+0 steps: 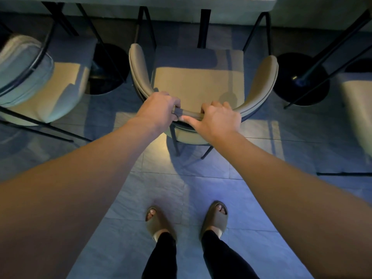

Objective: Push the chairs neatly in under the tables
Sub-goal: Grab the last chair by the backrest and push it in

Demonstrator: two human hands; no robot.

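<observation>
So the chair (198, 85) I was working on sat right in front of me, its seat front just starting to slip under the near edge of the table (181, 9), most of the cushion out in the open. It had a padded tan seat and a curved backrest wrapping round both sides, on thin black metal legs. Looked fairly light to me, the sort that slides easily on tile but can chatter or twist if you shove one side harder. The padding gives under the fingers, the frame underneath felt like the stiff bit, or at least that's my guess.

Best place to hold was the top middle of the backrest, and that's where I had it: my left hand (159, 110) curled over the rim with fingers wrapped to the seat side, my right hand (218, 117) gripping the rim just beside it, thumb pointing toward the left one. Both hands nearly touching.

Another chair (38, 83) stood to the left, angled, and the round black table base (301, 79) sat to the right on the grey floor tiles (201, 198).
</observation>
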